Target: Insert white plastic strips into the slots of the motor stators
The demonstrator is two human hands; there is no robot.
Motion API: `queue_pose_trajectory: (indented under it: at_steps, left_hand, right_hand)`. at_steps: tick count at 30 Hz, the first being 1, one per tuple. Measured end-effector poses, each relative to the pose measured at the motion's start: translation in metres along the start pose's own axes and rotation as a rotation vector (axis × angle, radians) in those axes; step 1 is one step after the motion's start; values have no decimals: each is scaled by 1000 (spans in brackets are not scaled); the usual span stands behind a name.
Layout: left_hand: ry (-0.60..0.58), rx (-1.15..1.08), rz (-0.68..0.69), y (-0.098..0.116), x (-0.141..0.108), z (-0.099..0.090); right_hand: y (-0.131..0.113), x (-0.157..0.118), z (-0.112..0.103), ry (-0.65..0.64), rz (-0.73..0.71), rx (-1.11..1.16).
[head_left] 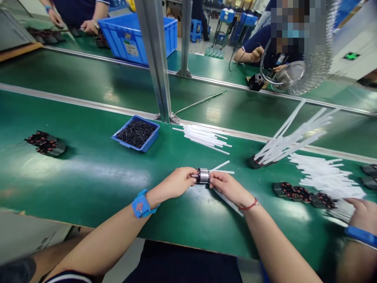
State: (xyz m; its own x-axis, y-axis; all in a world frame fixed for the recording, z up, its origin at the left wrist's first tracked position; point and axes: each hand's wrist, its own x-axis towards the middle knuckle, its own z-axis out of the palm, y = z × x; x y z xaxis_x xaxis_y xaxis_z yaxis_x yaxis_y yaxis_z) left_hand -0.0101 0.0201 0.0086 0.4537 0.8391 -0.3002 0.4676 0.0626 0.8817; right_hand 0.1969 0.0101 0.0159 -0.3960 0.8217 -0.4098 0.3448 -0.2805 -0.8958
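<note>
Here, the silver cylinder lies between narrowed fingers: left hand holds one end, right hand the other

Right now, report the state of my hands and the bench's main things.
Left hand: gripping the left end of the metal core
Right hand: touching the core's right end
Metal core: held on its side
Blue tray: filled with black pieces
Loose white strips: lying in two piles
Stuffed core: bristling with upward-slanting strips
Left-side cores: sitting together
</note>
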Motion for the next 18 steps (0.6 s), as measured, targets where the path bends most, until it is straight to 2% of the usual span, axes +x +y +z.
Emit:
queue_pose_trajectory:
  at_steps: [7, 10, 12, 15, 18]
  left_hand:
    - [155, 135, 170, 2, 2, 6]
    - [202, 163, 241, 4, 0, 7]
    - [216, 161, 300, 6, -3, 8]
    - [223, 134, 388, 10, -7, 7]
    - [228, 72, 383, 14, -10, 5]
  right_hand:
    - [15, 2, 7, 113, -99, 39]
    - [20, -5, -1, 142, -116, 59]
    - [19, -18, -23, 177, -149, 14]
    - [10, -40, -78, 191, -172, -58]
    - [5, -47, -127, 133, -229, -244]
